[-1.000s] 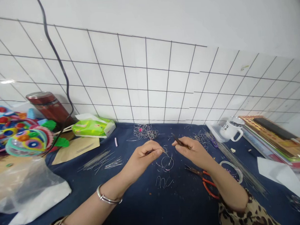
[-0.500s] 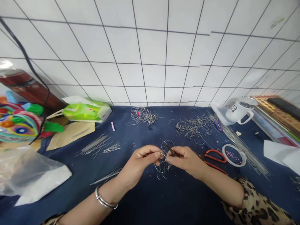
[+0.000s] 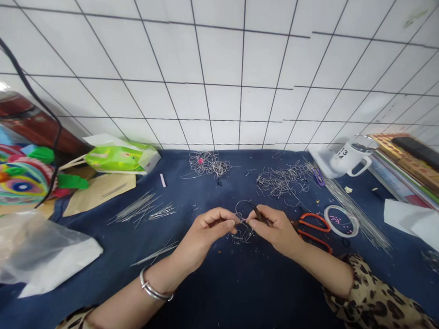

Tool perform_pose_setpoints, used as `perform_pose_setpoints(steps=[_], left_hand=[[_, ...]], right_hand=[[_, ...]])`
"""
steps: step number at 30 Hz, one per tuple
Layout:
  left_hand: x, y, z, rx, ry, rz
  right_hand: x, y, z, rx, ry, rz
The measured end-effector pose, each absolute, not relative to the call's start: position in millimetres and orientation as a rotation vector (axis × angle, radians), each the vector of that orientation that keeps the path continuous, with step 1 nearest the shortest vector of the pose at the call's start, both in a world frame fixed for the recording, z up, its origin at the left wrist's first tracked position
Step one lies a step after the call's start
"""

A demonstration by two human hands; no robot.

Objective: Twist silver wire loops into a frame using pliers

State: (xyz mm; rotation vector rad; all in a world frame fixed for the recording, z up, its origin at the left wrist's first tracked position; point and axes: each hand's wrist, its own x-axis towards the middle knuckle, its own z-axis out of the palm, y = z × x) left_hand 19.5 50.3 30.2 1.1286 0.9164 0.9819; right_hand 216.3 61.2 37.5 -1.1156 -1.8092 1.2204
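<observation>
My left hand (image 3: 217, 225) pinches a thin silver wire between thumb and forefinger. This wire (image 3: 239, 203) bends into a loop that rises between my two hands. Close on the right, my right hand (image 3: 271, 225) grips a slim dark pointed tool (image 3: 257, 213), its tip up and to the left; its exact kind is hard to make out. The thumb and forefinger of that hand also meet near the wire, by a tiny pinkish spot. Below the fingertips, more bent wire pieces (image 3: 240, 239) lie on the dark blue cloth (image 3: 225, 290).
Red-handled scissors (image 3: 314, 222) and a round white lid (image 3: 357, 226) with pink beads lie right of my right hand. Tangled wire (image 3: 282, 181) and another wire tangle (image 3: 208, 165) sit behind. Straight wires (image 3: 137, 209) lie left. A white mug (image 3: 350, 156) stands back right.
My right hand has turned a little, and the dark tool's tip has moved up and right. The wire loop now stands higher between the hands. The view has shifted slightly.
</observation>
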Motion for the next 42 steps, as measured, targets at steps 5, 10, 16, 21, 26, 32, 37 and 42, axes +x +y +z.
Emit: perform_pose_setpoints(steps=[5, 10, 16, 21, 26, 32, 37, 42], left_hand=[[19.1, 50.4, 28.7, 1.192, 0.919, 0.999], [19.1, 50.5, 28.9, 1.229, 0.937, 1.004], [18.9, 50.7, 30.3, 1.274, 0.936, 0.996], [19.2, 50.5, 29.9, 1.268, 0.961, 0.999], [18.9, 51.3, 27.8, 1.246, 0.973, 1.019], [20.0, 50.0, 27.3, 1.291, 0.975, 0.953], [21.3, 49.3, 25.8, 1.295, 0.959, 0.921], [21.5, 50.1, 25.4, 1.285, 0.982, 0.852]], right_hand=[[217.0, 60.9, 37.7, -1.023, -1.909, 1.077], [216.8, 61.5, 36.5, -0.995, -1.931, 1.024], [216.5, 60.9, 38.9, -0.96, -1.924, 1.015], [217.4, 62.4, 38.8, -1.039, -1.91, 1.043], [219.1, 64.1, 37.8, -1.095, -1.896, 1.08], [217.7, 61.7, 35.5, -1.112, -1.886, 1.086], [215.0, 60.7, 32.7, -1.104, -1.896, 1.067], [213.5, 59.9, 31.9, -1.17, -1.871, 1.093]])
